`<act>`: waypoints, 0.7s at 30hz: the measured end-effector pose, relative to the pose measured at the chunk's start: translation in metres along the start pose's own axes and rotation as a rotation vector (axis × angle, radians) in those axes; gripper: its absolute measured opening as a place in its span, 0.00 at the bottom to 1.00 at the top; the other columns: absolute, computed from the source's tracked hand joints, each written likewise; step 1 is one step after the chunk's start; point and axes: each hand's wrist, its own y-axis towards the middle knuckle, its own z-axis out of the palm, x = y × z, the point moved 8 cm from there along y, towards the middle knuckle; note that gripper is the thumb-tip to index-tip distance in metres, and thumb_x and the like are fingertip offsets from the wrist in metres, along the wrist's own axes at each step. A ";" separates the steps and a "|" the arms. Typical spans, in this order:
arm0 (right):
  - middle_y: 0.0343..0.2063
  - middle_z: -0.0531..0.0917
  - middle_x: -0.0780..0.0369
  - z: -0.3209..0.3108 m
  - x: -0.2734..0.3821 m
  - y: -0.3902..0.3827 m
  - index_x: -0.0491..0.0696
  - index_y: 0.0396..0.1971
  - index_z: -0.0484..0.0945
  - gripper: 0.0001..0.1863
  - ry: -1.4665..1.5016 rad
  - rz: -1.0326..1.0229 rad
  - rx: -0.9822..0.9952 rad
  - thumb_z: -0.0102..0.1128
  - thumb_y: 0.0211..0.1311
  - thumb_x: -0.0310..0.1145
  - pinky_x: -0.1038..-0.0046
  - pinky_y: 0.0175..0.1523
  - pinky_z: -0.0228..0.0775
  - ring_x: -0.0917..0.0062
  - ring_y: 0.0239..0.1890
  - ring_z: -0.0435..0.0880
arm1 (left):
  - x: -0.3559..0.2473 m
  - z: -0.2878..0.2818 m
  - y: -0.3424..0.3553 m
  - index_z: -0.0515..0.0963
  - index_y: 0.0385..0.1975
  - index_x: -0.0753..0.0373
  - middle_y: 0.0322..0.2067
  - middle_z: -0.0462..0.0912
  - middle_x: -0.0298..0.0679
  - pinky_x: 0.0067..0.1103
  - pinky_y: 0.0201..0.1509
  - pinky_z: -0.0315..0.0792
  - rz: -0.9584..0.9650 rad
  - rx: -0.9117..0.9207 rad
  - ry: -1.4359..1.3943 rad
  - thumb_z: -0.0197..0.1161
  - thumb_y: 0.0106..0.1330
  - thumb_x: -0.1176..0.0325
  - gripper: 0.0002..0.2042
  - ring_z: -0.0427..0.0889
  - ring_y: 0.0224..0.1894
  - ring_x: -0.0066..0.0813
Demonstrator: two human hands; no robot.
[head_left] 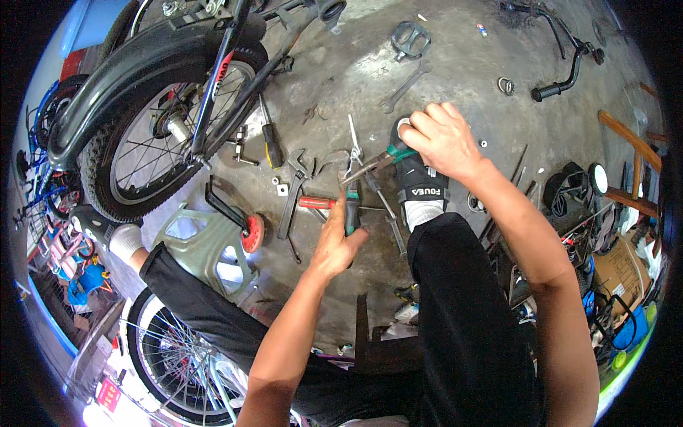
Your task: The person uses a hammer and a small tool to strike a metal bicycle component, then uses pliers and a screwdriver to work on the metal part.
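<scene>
My right hand [441,142] grips a green-handled metal tool [391,153], apparently pliers, its jaws angled down toward my left hand. My left hand [334,245] is closed round another green-and-black handled tool [351,206] held upright, whose head meets those jaws; whether a small part is between them I cannot tell. Beside my left hand on the floor lie a red-handled screwdriver [315,203], an adjustable wrench [292,203] and a small square nut [282,189]. Behind the hands are more spanners and a thin silver tool [353,132].
A bicycle wheel [114,171] with fender and frame stands upper left, near a green plastic stool [185,228] and yellow-handled screwdriver [272,142]. A pedal [410,40], spanner [398,92] and black bike parts [548,92] lie farther off. Clutter and cardboard [615,267] line the right. My legs frame the workspace.
</scene>
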 end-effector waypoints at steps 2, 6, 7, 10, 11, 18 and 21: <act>0.32 0.73 0.68 0.001 0.001 0.001 0.56 0.37 0.78 0.08 0.005 -0.045 -0.002 0.61 0.56 0.35 0.67 0.45 0.67 0.72 0.38 0.75 | -0.001 -0.009 -0.004 0.57 0.77 0.69 0.68 0.71 0.59 0.35 0.77 0.59 0.089 -0.003 0.177 0.67 0.62 0.63 0.43 0.69 0.72 0.53; 0.34 0.73 0.68 -0.007 -0.004 0.004 0.57 0.38 0.78 0.09 0.010 -0.102 -0.016 0.61 0.56 0.35 0.67 0.45 0.67 0.72 0.39 0.74 | -0.009 -0.033 -0.012 0.55 0.78 0.70 0.71 0.68 0.62 0.35 0.77 0.59 0.072 0.216 0.175 0.67 0.62 0.62 0.44 0.68 0.74 0.55; 0.35 0.73 0.68 -0.008 -0.006 0.006 0.57 0.39 0.78 0.10 0.010 -0.123 0.002 0.61 0.57 0.35 0.66 0.46 0.67 0.72 0.40 0.75 | -0.008 -0.040 -0.014 0.55 0.78 0.70 0.71 0.67 0.63 0.35 0.78 0.59 0.007 0.263 0.156 0.67 0.62 0.62 0.44 0.66 0.75 0.55; 0.34 0.73 0.68 -0.013 -0.009 0.011 0.57 0.39 0.78 0.09 0.029 -0.128 0.029 0.61 0.57 0.34 0.67 0.46 0.67 0.72 0.40 0.75 | -0.005 -0.066 -0.014 0.53 0.78 0.72 0.73 0.63 0.66 0.36 0.79 0.58 -0.042 0.276 0.215 0.66 0.61 0.61 0.46 0.64 0.76 0.57; 0.33 0.72 0.67 -0.013 -0.009 0.013 0.56 0.38 0.78 0.10 0.039 -0.149 0.022 0.61 0.55 0.34 0.66 0.46 0.66 0.71 0.39 0.74 | -0.011 -0.076 -0.013 0.51 0.78 0.73 0.72 0.62 0.67 0.37 0.78 0.59 0.026 0.218 0.297 0.65 0.61 0.61 0.46 0.65 0.74 0.60; 0.33 0.72 0.67 -0.005 -0.005 0.021 0.54 0.36 0.77 0.09 0.089 -0.204 0.095 0.62 0.54 0.33 0.66 0.46 0.66 0.71 0.39 0.74 | -0.076 -0.088 0.004 0.49 0.78 0.75 0.69 0.65 0.67 0.37 0.76 0.63 0.076 0.215 0.607 0.64 0.62 0.62 0.46 0.68 0.72 0.62; 0.34 0.73 0.67 -0.005 -0.002 0.026 0.55 0.36 0.77 0.08 0.087 -0.227 0.093 0.61 0.54 0.33 0.66 0.47 0.66 0.71 0.40 0.74 | -0.081 -0.084 0.010 0.51 0.77 0.77 0.65 0.70 0.65 0.39 0.74 0.66 0.096 0.230 0.690 0.65 0.61 0.62 0.46 0.71 0.69 0.62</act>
